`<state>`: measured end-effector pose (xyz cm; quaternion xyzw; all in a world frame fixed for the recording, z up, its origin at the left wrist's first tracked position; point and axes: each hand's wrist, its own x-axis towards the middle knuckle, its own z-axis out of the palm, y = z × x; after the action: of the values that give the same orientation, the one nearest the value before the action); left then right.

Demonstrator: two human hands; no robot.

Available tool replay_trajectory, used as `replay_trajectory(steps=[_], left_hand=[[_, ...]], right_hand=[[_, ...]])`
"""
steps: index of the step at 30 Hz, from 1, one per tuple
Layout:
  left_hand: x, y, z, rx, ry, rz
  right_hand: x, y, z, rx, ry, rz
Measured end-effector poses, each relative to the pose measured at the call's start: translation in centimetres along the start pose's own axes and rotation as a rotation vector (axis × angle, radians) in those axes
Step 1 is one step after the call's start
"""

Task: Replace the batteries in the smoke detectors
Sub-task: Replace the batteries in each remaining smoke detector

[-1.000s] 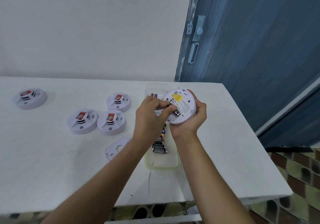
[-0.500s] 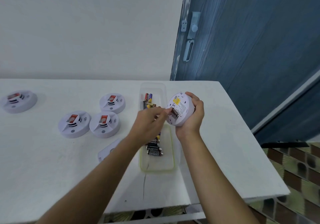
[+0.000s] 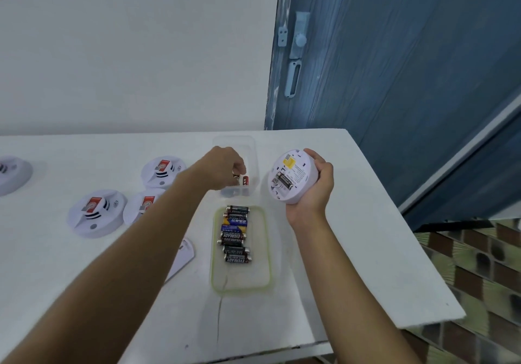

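The left hand point(image 3: 222, 167) reaches into a clear plastic box point(image 3: 252, 149) at the far middle of the white table point(image 3: 366, 251). Its fingers point(image 3: 238, 165) are curled down and pinch a battery point(image 3: 244, 180) with a red end, which is inside the box just under the fingertips.

The right hand point(image 3: 313, 194) is raised just right of the box and grips a round white smoke detector point(image 3: 296, 172) by its rim, fingers curled around the far edge and palm under the near edge. The detector's back faces the camera, tilted. Its open compartment holds one dark cell point(image 3: 284, 180), close to the palm but not touched by the fingers.

Four more detectors point(image 3: 97, 213) sit face up on the left of the table, three grouped together and one at the far left edge, making five in all.

Near the box lies a green-rimmed tray point(image 3: 267, 265) with a row of spare batteries point(image 3: 235, 239), about eight, though they overlap and the count is uncertain. One white cover plate point(image 3: 186, 251) shows partly from behind the left forearm.
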<state>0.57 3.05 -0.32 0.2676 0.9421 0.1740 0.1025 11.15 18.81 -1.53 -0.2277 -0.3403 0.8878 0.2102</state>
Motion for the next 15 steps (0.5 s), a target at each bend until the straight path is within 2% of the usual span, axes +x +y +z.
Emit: replay_trajectory(steps=[4, 15], left_hand=[[1.4, -0.2, 0.2, 0.254, -0.063, -0.027], [2.5, -0.2, 1.2, 0.351, -0.117, -0.093]], right_hand=[[0.5, 0.0, -0.2, 0.008, -0.005, -0.004], [0.9, 0.0, -0.1, 0.020, -0.045, -0.008]])
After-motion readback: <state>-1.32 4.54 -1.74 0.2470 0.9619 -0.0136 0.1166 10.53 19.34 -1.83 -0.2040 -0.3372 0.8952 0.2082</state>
